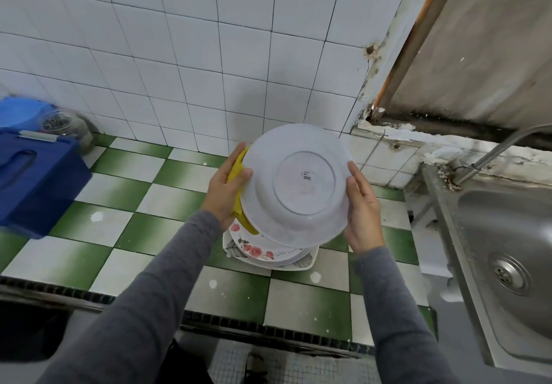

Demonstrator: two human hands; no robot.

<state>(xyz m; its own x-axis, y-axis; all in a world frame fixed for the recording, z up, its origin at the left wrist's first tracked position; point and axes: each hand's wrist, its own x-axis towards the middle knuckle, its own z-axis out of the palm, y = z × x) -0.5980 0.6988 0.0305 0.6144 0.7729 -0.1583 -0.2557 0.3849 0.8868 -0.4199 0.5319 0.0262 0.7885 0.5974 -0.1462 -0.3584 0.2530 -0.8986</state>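
White plate [298, 186] over dish [307, 261] (floral plate [254, 249] inside)

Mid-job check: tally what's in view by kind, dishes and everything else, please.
Dishes: 3 (white plate, floral plate, leaf-patterned dish)
Yellow cloth: 1
Blue containers: 2 (box, tub)
Glass jar: 1
Sink: 1
Total: 8

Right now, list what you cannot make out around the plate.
The plate top face: turned away from the head camera.
Its label: too small to read.
The cloth: mostly behind plate and left hand.
The stacked dishes: number hidden under plate.
The sink: cut by right edge.
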